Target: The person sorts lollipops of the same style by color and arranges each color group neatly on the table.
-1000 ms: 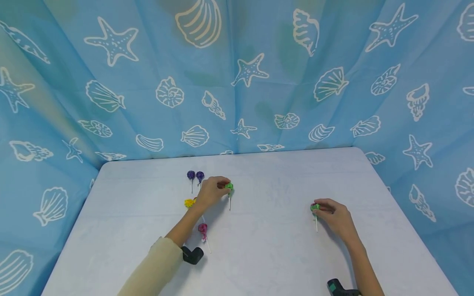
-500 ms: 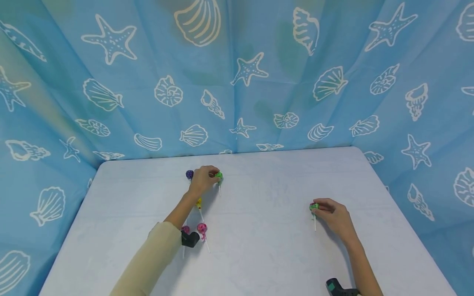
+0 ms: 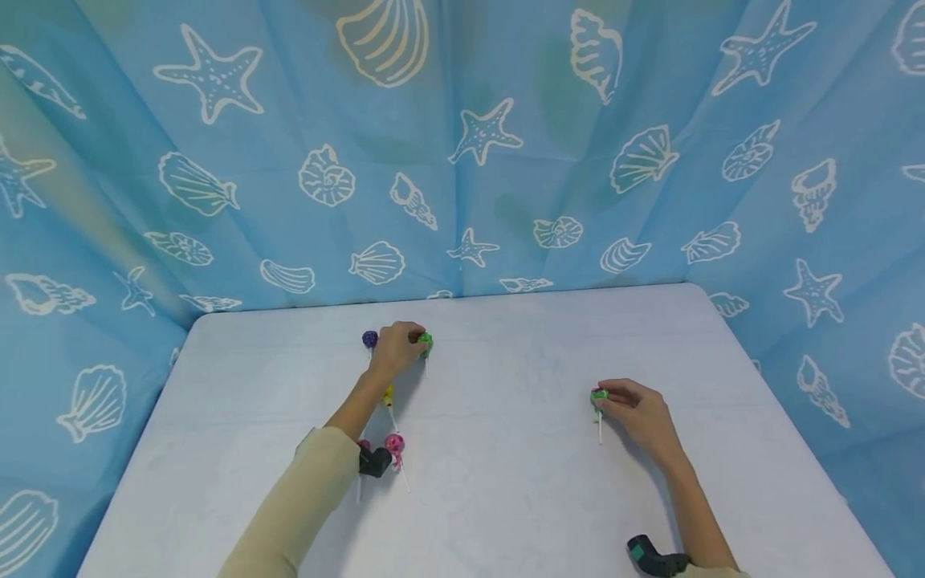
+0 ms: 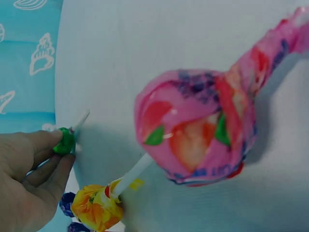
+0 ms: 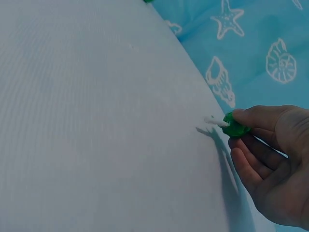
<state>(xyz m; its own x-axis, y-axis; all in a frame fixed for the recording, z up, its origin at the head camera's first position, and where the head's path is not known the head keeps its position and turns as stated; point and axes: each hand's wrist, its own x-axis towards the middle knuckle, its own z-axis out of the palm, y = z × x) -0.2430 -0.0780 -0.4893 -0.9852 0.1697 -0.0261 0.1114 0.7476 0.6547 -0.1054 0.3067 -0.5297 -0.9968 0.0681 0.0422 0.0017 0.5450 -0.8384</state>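
Observation:
My left hand [image 3: 396, 349] pinches the wrapped head of a green lollipop [image 3: 425, 343] between thumb and fingers, at the far side of the table. Its white stick points down toward the near side. Beside that hand lies a purple lollipop [image 3: 370, 339]; the left wrist view shows two purple ones [image 4: 67, 203]. Over on the right, my right hand [image 3: 641, 413] grips another green lollipop [image 3: 599, 396] by its head, with a touch of pink on top. In the right wrist view this lollipop's stick [image 5: 216, 122] points away from the fingertips, over the white tabletop.
Under the left forearm lie a yellow lollipop [image 3: 389, 395] and a pink one [image 3: 394, 444]. A second pink lollipop [image 3: 364, 443] is partly hidden by the black wrist camera [image 3: 374, 461]. A blue shell-patterned curtain [image 3: 462, 160] hangs behind the white table [image 3: 506, 482].
The left hand has carried its green lollipop farther back and slightly left, near the purple ones. The right hand, steady at first, has shifted a little left with its green lollipop.

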